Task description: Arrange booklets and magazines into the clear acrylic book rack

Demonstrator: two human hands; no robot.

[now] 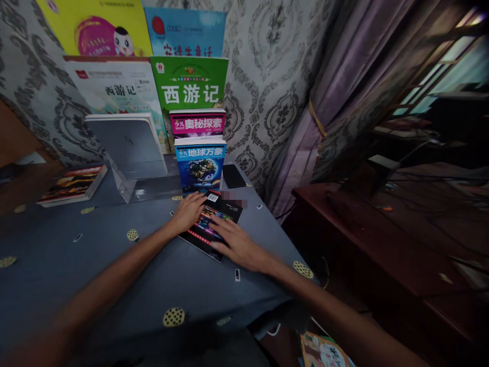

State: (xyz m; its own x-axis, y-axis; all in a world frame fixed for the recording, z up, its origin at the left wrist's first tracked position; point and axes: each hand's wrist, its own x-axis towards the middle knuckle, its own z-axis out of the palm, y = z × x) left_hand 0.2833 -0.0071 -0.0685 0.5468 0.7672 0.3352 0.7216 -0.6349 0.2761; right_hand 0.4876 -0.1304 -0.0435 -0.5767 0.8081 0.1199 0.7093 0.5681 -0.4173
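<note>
Below, black book on blue-grey tablecloth; beyond, patterned wallpaper, purple curtain.

The red-striped book is black, the grey-blue tablecloth yellow-patterned.

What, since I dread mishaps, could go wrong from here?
The left hand and right hand are at the black book, just in front of the upright blue book; a forward push might topple it. The flat black object lies near an edge of the table and could be nudged off.
</note>
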